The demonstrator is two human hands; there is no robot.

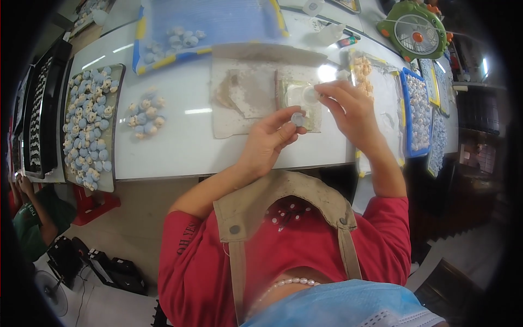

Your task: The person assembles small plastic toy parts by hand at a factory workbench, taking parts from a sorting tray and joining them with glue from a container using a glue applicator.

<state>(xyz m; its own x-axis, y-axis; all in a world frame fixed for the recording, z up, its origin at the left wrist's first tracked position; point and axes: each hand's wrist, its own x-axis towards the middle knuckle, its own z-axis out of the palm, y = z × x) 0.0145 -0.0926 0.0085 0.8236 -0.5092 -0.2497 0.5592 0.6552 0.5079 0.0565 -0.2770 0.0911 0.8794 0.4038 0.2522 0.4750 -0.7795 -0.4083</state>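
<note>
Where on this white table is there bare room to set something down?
Bare white tabletop lies between the loose pile of round blue-and-cream pieces and the stained whitish sheet, down to the near edge. Rightward it is crowded: the left hand, the right hand, pale orange pieces and a blue-rimmed tray of small white pieces.

I could see 1 small, rounded, pale blue-grey piece (297,119) pinched at the fingertips of the left hand (268,140). Just beside the fingertips of the right hand (351,108) was 1 whitish, round dish (309,95), its contents too blurred to tell.
</note>
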